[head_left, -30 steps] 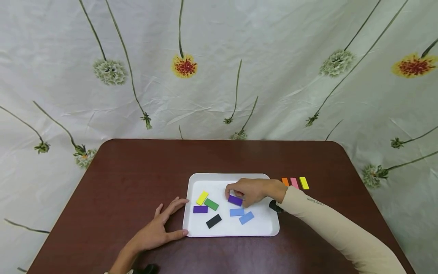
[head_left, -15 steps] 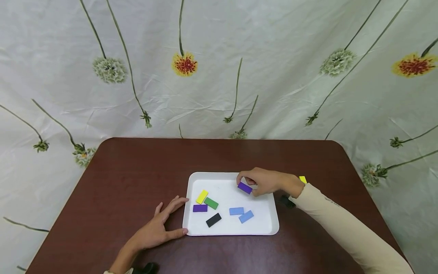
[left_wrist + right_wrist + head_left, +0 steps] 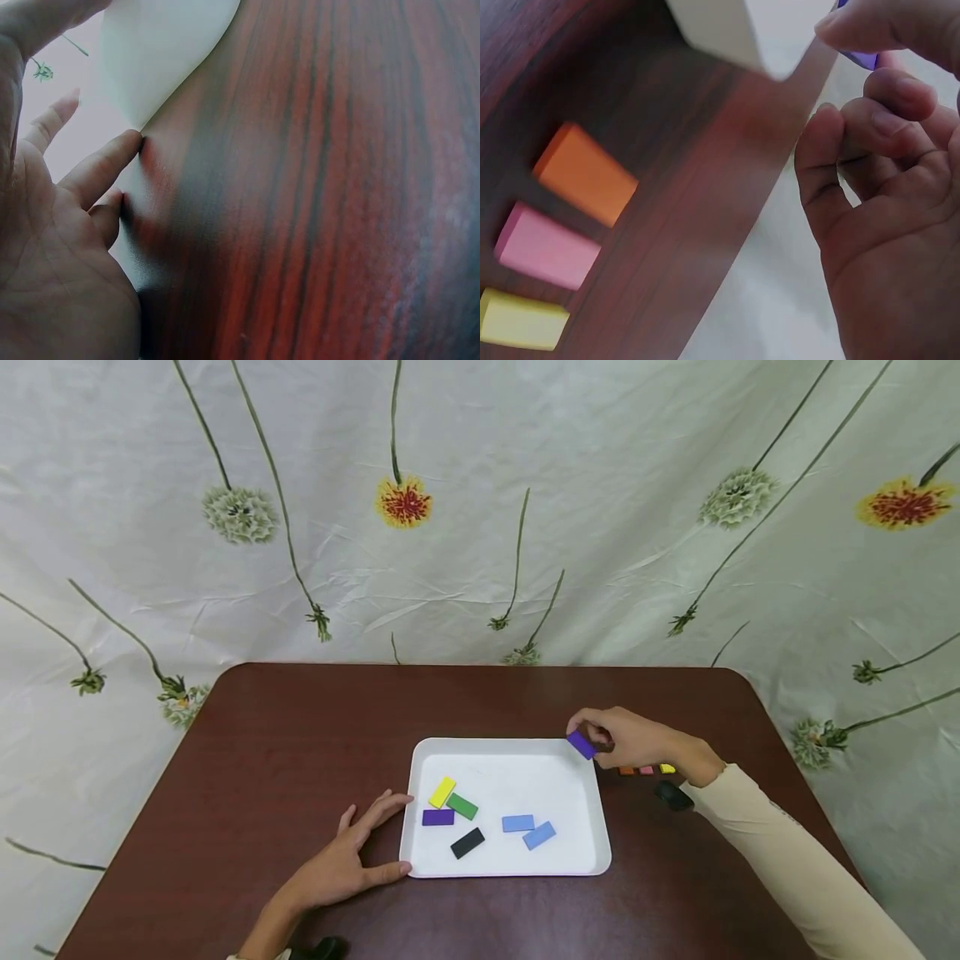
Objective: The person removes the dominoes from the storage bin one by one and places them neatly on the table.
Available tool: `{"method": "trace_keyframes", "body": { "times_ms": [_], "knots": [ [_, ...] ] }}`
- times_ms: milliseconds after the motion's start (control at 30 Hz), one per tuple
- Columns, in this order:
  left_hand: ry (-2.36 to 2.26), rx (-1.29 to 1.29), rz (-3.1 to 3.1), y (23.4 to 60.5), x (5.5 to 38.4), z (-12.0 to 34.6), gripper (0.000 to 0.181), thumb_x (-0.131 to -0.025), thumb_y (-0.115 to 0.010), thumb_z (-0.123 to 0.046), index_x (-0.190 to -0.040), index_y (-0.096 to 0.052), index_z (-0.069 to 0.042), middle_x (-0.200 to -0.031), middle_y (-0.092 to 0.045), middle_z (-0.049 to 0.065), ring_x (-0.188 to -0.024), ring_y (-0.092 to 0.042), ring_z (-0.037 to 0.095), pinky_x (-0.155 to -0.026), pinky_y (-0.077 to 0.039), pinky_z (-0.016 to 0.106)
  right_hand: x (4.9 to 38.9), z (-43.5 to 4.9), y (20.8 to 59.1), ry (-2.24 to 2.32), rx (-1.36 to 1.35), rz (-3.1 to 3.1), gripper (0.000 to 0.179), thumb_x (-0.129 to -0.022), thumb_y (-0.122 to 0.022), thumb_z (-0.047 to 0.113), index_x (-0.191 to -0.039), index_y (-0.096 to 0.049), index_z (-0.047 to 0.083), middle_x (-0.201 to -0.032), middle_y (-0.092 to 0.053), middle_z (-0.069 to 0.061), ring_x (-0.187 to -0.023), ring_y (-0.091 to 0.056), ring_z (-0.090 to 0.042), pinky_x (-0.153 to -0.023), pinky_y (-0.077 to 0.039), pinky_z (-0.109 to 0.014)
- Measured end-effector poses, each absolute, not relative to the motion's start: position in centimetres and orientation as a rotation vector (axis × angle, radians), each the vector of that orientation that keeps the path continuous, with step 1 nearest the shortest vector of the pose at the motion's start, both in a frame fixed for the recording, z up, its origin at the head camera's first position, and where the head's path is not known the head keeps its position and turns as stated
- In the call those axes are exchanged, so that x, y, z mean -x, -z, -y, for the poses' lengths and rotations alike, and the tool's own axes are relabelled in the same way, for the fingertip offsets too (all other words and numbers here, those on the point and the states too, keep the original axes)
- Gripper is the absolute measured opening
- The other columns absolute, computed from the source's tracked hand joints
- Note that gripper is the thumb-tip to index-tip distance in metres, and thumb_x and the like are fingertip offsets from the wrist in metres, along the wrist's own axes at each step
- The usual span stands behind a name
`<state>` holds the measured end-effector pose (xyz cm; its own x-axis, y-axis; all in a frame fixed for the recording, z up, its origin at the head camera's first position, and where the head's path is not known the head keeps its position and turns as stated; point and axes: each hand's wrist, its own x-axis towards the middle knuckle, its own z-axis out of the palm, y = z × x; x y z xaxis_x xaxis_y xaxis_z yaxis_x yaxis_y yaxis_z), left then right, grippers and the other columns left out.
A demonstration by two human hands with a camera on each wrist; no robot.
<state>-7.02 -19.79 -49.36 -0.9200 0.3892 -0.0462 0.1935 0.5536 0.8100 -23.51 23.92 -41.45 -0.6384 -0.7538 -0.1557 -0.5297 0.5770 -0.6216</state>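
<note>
Between thumb and fingertips my right hand (image 3: 633,739) pinches a purple block (image 3: 581,745), held over the far right corner of the white tray (image 3: 517,867). In the right wrist view only a sliver of that purple block (image 3: 862,58) shows behind the thumb. My left hand (image 3: 341,868) rests at the tray's left edge, fingers spread, with thumb and fingertips touching the rim. Inside the tray lie a yellow block (image 3: 442,792), a green block (image 3: 462,806), another purple block (image 3: 438,817), a black block (image 3: 467,843) and two light blue blocks (image 3: 518,823).
Right of the tray, an orange block (image 3: 586,176), a pink block (image 3: 547,247) and a yellow block (image 3: 523,321) lie in a row on the dark red-brown table (image 3: 330,718). Behind the table hangs a pale cloth (image 3: 465,543) printed with flowers.
My right hand has lifted the purple block from the tray's middle and carried it right and away to the far right corner. My left hand has stayed at the rim.
</note>
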Motion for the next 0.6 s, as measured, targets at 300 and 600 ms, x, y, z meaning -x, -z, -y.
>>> {"method": "trace_keyframes", "body": {
  "times_ms": [300, 600],
  "knots": [
    [-1.313, -0.502, -2.564, 49.5, 7.1, 19.8, 0.079, -0.083, -0.081, -0.042, -0.15, -0.038, -0.035, -0.154, -0.047, -0.001, -0.154, -0.019, 0.034, -0.113, 0.007, 0.069, 23.8, -29.3, 41.9, 0.915, 0.812, -2.489, 0.049, -0.078, -0.073, -0.01, -0.121, -0.055, 0.005, -0.077, -0.039, 0.003, -0.07, -0.042, -0.01, -0.065, -0.037, -0.027],
    [-1.316, -0.487, -2.564, 49.6, 7.1, 19.9, 0.08, -0.082, -0.081, -0.043, -0.149, -0.038, -0.037, -0.154, -0.046, 0.0, -0.154, -0.018, 0.031, -0.114, 0.007, 0.068, 23.0, -33.1, 43.4, 0.945, 0.695, -2.559, 0.049, -0.078, -0.074, -0.01, -0.122, -0.055, 0.001, -0.077, -0.043, 0.001, -0.07, -0.044, -0.01, -0.062, -0.038, -0.026]
  ]
}}
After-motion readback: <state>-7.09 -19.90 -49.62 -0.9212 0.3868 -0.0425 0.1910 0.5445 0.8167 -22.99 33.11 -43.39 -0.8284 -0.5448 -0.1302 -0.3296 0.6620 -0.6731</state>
